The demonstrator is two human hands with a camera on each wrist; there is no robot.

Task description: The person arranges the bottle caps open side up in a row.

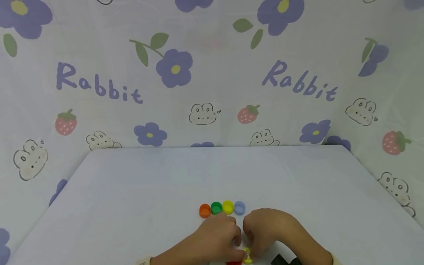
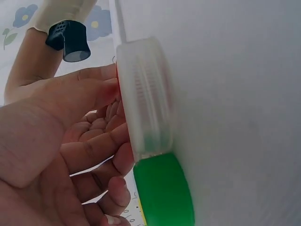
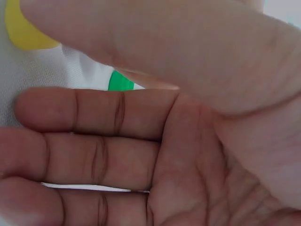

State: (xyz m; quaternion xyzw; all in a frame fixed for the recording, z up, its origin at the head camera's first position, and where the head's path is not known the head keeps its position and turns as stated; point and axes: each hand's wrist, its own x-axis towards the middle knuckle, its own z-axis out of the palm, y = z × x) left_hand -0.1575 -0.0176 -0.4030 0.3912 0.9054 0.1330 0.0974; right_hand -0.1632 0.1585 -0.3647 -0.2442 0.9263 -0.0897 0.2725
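My left hand (image 1: 220, 235) is near the table's front edge, its thumb above a red piece (image 1: 233, 262) cut off by the frame. In the left wrist view, my left hand (image 2: 51, 136) has thumb and a finger at the upper rim of a translucent, red-edged tub (image 2: 146, 101), which touches a green pot (image 2: 164, 190). My right hand (image 1: 269, 226) bends down from the other side, pinching a small yellow piece (image 1: 247, 256) beside the left thumb tip. Yellow (image 3: 28, 28) shows past the thumb of my right hand (image 3: 188, 127); its grip there is partly hidden.
Orange (image 1: 205, 211), green (image 1: 216, 208), yellow (image 1: 228, 207) and pale blue (image 1: 239, 208) round cups stand in a row just beyond the hands. Under the right forearm lies a black object (image 1: 279, 260). A patterned cloth (image 1: 228, 73) hangs behind the white table (image 1: 132, 191).
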